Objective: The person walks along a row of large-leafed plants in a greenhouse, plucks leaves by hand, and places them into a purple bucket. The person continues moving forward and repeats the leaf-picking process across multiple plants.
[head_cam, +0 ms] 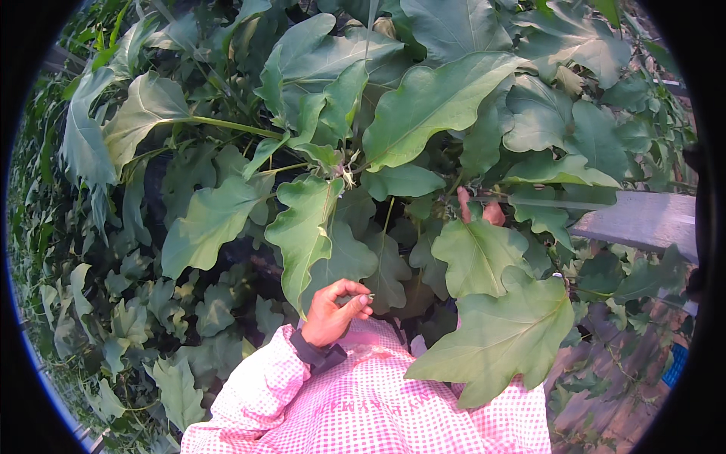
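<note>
My left hand [339,311] is in front of my pink checked garment [363,406], its thumb and index finger pinched on a small green plant piece [371,296]. A large eggplant plant [431,113] with broad lobed leaves spreads before me. Its growing tip with pale buds [347,177] stands above my left hand. Only fingertips of my right hand [492,213] show among the leaves, near a stem. A broad leaf [482,252] hides the rest of that hand, so its grip cannot be made out. Another large leaf [499,335] hangs over my right side.
A thin support string [370,31] runs up from the plant. A clear strip [533,202] crosses at right, near a grey beam [641,224]. Dense foliage [130,284] fills the left. Bare ground [595,397] and a blue object [676,363] lie at lower right.
</note>
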Available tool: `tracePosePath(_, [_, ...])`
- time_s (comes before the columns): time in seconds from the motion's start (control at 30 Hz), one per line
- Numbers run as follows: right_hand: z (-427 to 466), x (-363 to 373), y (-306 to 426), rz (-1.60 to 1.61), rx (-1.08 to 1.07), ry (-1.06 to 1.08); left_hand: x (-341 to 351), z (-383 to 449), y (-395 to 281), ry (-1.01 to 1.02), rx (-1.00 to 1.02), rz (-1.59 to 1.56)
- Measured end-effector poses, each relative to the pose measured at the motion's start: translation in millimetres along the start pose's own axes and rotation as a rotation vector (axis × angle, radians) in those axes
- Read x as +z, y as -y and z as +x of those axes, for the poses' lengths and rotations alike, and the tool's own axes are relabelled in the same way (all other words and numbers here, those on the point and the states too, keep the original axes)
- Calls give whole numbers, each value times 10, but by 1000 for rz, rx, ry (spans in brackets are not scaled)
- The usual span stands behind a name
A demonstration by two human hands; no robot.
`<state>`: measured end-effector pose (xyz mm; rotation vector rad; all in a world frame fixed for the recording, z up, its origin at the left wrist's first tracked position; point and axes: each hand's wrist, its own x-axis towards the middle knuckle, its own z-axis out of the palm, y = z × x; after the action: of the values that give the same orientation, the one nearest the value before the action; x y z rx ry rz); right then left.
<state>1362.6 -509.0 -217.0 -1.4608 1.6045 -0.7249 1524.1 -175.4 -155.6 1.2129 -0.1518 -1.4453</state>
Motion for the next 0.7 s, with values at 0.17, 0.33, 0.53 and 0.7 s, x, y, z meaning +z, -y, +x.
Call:
tracePosePath(0.17, [106, 92, 35, 22, 13, 10, -23, -108, -11, -45, 6, 31])
tracePosePath(0.33, [141, 57, 1, 65, 83, 27, -92, -209, 9, -96, -25, 13])
tracePosePath(0.53, [172, -40, -118, 128, 200, 66, -123, -218, -255, -120, 53, 75])
tracePosePath(0.7, [183, 30, -322, 223, 357, 116, -178, 211, -1010, -208, 372, 221])
